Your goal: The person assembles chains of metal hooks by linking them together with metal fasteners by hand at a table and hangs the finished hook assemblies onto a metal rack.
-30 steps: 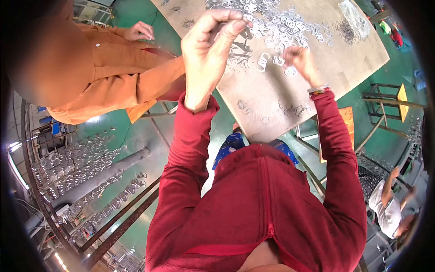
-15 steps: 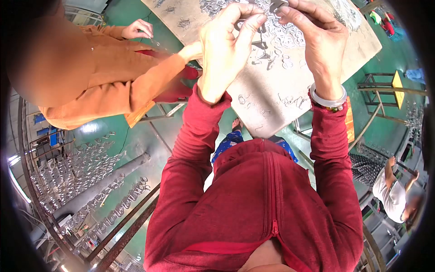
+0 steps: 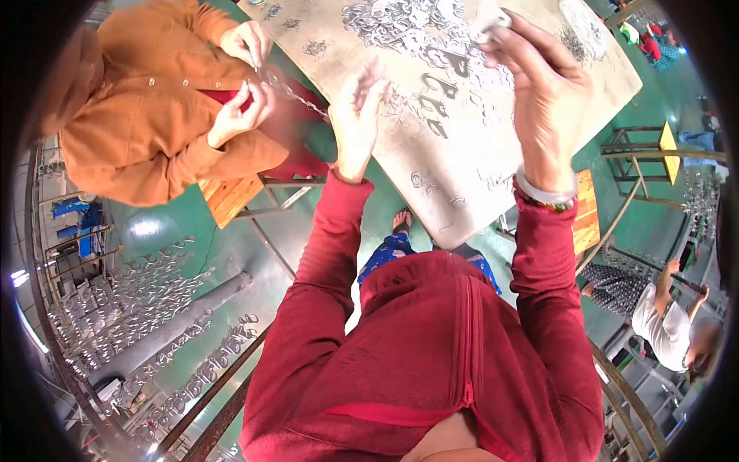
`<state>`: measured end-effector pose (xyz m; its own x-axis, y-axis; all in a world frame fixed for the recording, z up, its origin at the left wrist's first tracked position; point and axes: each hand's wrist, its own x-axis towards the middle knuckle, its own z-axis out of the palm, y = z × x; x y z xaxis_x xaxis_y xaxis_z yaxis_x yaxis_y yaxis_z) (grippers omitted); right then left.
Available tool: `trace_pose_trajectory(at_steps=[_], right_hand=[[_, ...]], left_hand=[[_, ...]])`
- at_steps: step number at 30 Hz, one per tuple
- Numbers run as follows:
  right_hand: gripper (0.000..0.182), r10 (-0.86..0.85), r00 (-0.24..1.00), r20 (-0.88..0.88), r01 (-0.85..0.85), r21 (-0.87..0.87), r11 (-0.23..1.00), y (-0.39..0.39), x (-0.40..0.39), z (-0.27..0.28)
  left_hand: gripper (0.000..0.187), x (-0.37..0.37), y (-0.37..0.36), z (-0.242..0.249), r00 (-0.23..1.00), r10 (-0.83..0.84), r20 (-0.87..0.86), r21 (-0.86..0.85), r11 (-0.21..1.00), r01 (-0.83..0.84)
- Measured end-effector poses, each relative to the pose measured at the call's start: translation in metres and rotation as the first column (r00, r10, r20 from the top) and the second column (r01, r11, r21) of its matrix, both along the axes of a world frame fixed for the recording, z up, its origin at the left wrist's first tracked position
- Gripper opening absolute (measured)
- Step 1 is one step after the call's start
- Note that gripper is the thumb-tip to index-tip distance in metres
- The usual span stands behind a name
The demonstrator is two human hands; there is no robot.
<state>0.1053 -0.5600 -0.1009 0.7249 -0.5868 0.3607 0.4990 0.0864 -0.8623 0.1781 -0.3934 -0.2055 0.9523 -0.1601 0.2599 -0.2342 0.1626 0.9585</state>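
Note:
My right hand is closed over the table, thumb and fingers pinching a small flat metal piece. Below and left of it, a row of dark hook-shaped metal pieces shows against the tabletop. Nearer the table's left edge, my left hand has its thumb and fingers apart, somewhat blurred, with nothing visible between them. Beyond the hands, a heap of loose silvery metal pieces covers part of the table.
A co-worker in an orange jacket sits at left, both hands on a thin chain. Small wire bits lie near the front corner. Wooden stools flank the table. Another person stands far right; hanging metal parts fill the lower left.
My left hand has moved left and down, away from my right hand, its pinch opened. The right hand still holds a metal piece. The co-worker's hands have come together around the chain.

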Motion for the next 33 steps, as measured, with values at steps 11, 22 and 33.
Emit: trace_pose_trajectory(at_steps=[11, 22, 33], right_hand=[[0.02, -0.063, 0.996, 0.067, 0.066, -0.057, 0.996, 0.005, -0.047, 0.038], [0.025, 0.036, 0.994, -0.103, -0.042, -0.06, 0.997, 0.077, -0.067, 0.017], [0.017, 0.439, 0.852, -0.285, -0.412, 0.15, 0.899, 0.164, -0.065, -0.063]], left_hand=[[0.015, 0.017, 0.016, -0.216, 0.904, -0.348, 0.25, 0.93, 0.347, -0.124], [0.015, 0.02, 0.076, -0.111, 0.985, -0.02, -0.172, 0.002, 1.0, 0.021], [0.012, -0.103, 0.138, 0.066, 0.897, 0.002, 0.441, 0.51, 0.822, -0.252]])
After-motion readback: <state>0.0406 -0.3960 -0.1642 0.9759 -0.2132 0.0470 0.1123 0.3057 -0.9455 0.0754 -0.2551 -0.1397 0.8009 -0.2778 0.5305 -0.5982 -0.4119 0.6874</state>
